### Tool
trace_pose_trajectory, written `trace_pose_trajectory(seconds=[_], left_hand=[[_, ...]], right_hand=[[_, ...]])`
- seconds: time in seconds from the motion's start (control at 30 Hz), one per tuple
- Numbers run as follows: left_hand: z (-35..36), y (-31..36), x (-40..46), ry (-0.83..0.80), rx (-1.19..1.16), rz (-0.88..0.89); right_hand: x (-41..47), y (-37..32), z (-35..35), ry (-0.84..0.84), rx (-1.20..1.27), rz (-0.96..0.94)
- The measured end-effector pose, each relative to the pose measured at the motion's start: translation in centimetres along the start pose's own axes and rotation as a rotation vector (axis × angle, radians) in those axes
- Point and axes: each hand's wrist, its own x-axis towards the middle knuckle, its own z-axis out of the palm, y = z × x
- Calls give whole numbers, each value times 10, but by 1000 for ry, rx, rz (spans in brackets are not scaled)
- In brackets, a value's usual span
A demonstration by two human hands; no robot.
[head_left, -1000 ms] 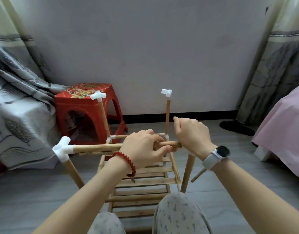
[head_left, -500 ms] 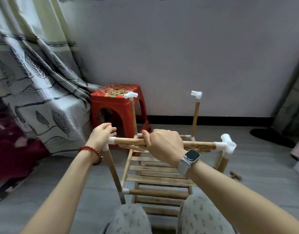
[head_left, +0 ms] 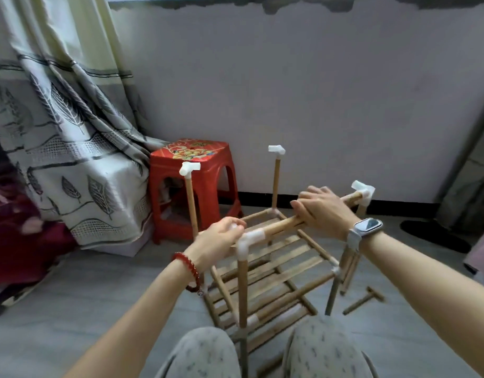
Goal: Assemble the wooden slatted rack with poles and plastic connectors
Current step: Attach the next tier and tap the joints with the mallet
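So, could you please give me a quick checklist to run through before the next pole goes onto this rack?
1. Left hand pinches the near white plastic corner connector: ok.
2. Right hand grips the horizontal wooden top pole: ok.
3. Top pole's far end meets the right white connector: ok; how deep it sits, cannot tell.
4. Two far upright poles carry white connectors with open sockets: ok.
5. Slatted wooden shelf sits in the frame: ok.
6. A spare piece is at hand: a small wooden T-shaped piece lies on the floor; whether it fits, cannot tell.
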Motion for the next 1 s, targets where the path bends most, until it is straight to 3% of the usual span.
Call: trace_pose_trajectory(seconds=[0.13, 0.27, 0.43, 0.57, 0.83, 1.0], left_hand=[[46, 19, 11, -159, 276, 202], [104, 36, 24, -94, 249, 336], [116, 38, 35, 239, 134, 434], [106, 25, 39, 357, 129, 358], [85, 22, 58, 430, 516, 475], [63, 28, 86, 459, 794, 444]], right_hand=[[0, 41, -10, -119, -90, 214], [-8, 49, -20, -154, 219, 410], [-25, 44, -27, -88, 365, 776], [-26, 8, -1, -124, 755, 951], [-2, 50, -4, -204, 789, 872], [12, 98, -14, -340, 447, 737]])
